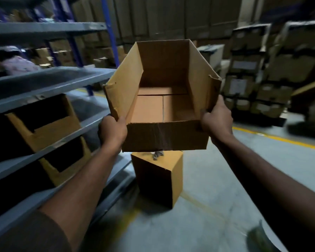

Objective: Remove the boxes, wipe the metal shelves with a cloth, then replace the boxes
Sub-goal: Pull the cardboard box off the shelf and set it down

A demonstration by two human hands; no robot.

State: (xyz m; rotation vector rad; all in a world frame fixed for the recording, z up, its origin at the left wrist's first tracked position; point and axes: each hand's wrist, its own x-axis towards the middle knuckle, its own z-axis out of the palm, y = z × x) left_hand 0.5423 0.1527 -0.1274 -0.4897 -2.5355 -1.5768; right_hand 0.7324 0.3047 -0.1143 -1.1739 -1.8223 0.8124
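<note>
Both hands hold an open cardboard box (164, 99) up in the air, in front of the person and just right of the metal shelves (49, 84); the left hand (112, 130) grips the near left corner, fingers curled round the low front wall where it meets the torn left side; the right hand (216, 120) grips the near right corner, thumb over the rim and fingers wrapped behind the side wall; the box is tilted so its inside faces the camera, and it holds nothing but its own folded bottom flaps; a strip of clear tape runs down its front face; below it a second cardboard box (158, 177) lies tipped on the grey floor (225, 179), apart from the held one; two more cut-front boxes (45, 128) sit in the lower bays of the shelves; yellow lines cross the floor; stacks of cartons (265, 70) stand at the far right, blurred; a green shape at the bottom right edge may be a cloth, though it is too smeared to tell
</note>
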